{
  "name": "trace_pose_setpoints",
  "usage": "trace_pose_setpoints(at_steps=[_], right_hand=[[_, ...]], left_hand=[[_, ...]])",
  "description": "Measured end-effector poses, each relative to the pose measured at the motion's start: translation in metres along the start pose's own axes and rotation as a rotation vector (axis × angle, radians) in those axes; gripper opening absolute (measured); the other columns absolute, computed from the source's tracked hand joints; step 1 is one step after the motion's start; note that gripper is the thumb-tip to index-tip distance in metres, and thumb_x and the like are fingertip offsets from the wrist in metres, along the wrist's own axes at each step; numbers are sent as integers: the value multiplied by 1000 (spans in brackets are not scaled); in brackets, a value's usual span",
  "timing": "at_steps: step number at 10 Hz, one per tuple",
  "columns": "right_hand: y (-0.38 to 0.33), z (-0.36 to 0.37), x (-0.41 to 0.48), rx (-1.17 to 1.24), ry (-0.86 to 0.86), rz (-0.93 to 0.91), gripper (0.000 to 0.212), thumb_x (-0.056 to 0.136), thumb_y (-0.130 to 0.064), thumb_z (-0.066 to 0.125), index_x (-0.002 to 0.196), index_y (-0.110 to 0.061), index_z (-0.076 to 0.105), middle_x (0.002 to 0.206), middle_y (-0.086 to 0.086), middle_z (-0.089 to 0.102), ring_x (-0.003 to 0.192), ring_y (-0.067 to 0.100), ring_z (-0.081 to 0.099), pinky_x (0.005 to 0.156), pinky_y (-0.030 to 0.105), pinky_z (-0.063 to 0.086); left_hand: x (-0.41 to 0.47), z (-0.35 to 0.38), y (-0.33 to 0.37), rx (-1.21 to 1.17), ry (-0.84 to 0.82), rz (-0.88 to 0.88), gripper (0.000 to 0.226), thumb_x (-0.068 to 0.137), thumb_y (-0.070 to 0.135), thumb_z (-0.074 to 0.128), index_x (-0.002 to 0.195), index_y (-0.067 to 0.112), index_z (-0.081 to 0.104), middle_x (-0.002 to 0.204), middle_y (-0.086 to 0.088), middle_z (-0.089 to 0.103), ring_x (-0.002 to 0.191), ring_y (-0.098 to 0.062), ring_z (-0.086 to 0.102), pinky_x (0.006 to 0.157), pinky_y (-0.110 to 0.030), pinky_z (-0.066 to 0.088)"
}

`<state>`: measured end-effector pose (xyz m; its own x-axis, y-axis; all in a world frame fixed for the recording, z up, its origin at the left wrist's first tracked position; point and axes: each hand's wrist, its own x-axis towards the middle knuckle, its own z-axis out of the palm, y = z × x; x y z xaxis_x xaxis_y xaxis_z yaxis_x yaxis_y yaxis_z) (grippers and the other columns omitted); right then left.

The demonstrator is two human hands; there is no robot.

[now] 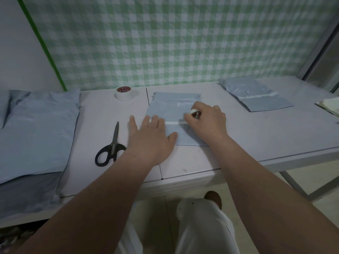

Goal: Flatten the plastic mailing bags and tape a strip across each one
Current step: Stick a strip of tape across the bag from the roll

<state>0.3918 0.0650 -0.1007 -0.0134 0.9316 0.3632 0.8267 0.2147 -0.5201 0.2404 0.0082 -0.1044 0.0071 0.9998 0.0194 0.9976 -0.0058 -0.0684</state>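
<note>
Blue bag [170,109] lies flat on table [238,143]. L hand [152,136] presses bag's left edge, fingers spread, over end of white tape strip [174,123]. R hand [207,121] on bag's right side, fingers curled round small tape roll [194,112]; strip runs across bag btwn hands. Scissors [111,145] left of bag, bigger roll [125,93] behind-left, taped bag [255,96] to right, bag stack [38,136] far left.

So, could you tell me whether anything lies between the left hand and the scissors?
Nothing visible does. The scissors lie on the bare table just beside the left hand, which presses flat on the bag.
</note>
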Motion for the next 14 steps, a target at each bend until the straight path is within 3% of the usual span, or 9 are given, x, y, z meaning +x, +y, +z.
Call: trace_pose_setpoints(at_steps=[3, 5, 6, 7, 8, 10, 11, 13, 14], right_hand=[[2, 0, -2, 1, 27, -19, 20, 86, -45, 51, 80, -26, 51, 78, -7, 58, 86, 20, 38, 77, 34, 26], [9, -5, 1, 153, -44, 21, 22, 86, -50, 49, 88, -30, 58, 83, -13, 63, 90, 18, 48, 85, 34, 34], [20, -14, 0, 435, -109, -3, 11, 81, -36, 61, 89, -30, 63, 85, -12, 66, 85, 10, 60, 81, 28, 45], [29, -19, 1, 465, -149, -44, 9, 82, -19, 65, 89, -25, 66, 87, -9, 68, 82, 8, 62, 75, 22, 45], [32, -17, 3, 495, -120, -52, 11, 83, -15, 63, 87, -23, 69, 89, -6, 70, 87, 13, 65, 82, 30, 51], [29, -18, 2, 527, -33, -91, 15, 86, -12, 62, 91, -23, 71, 84, -10, 68, 76, 5, 59, 71, 21, 45], [30, -18, 2, 479, 10, -100, 17, 87, -18, 60, 93, -30, 70, 79, -19, 64, 85, 12, 54, 76, 23, 38], [31, -19, 1, 483, 81, -41, 23, 89, -20, 56, 102, -34, 70, 87, -15, 65, 110, 21, 48, 90, 21, 38], [31, -21, -1, 465, 103, -21, 26, 90, -17, 54, 104, -33, 70, 91, -14, 66, 109, 15, 43, 96, 27, 37]], left_hand=[[15, 0, 40, -267, 70, 242, 55, 98, 36, 21, 150, 19, 19, 149, -2, 31, 137, -20, 27, 116, -50, 11], [21, 7, 37, -256, 6, 195, 58, 96, 49, 21, 149, 28, 13, 156, -1, 16, 145, -27, 10, 116, -54, 8], [19, 6, 37, -208, -60, 147, 65, 95, 57, 17, 152, 29, 5, 160, -1, -2, 147, -28, -3, 116, -52, 0], [18, 5, 37, -198, -74, 133, 67, 95, 60, 14, 152, 26, 3, 160, -1, -6, 147, -27, -6, 117, -52, -1], [18, 5, 38, -200, -67, 121, 68, 95, 59, 15, 152, 24, 3, 160, 0, -5, 147, -26, -5, 117, -51, -1], [18, 4, 38, -217, -74, 112, 72, 94, 60, 17, 152, 20, 2, 160, 2, -4, 147, -24, -4, 116, -50, 0], [19, 3, 37, -220, -73, 111, 71, 94, 60, 17, 152, 20, 4, 160, 2, -3, 147, -23, -4, 116, -51, 0], [17, 3, 38, -220, -70, 117, 70, 95, 59, 16, 151, 20, 5, 160, 3, -3, 147, -23, -4, 116, -51, -1], [17, 4, 37, -228, -69, 116, 70, 94, 60, 16, 151, 20, 5, 160, 3, -3, 147, -23, -5, 116, -51, -1]])
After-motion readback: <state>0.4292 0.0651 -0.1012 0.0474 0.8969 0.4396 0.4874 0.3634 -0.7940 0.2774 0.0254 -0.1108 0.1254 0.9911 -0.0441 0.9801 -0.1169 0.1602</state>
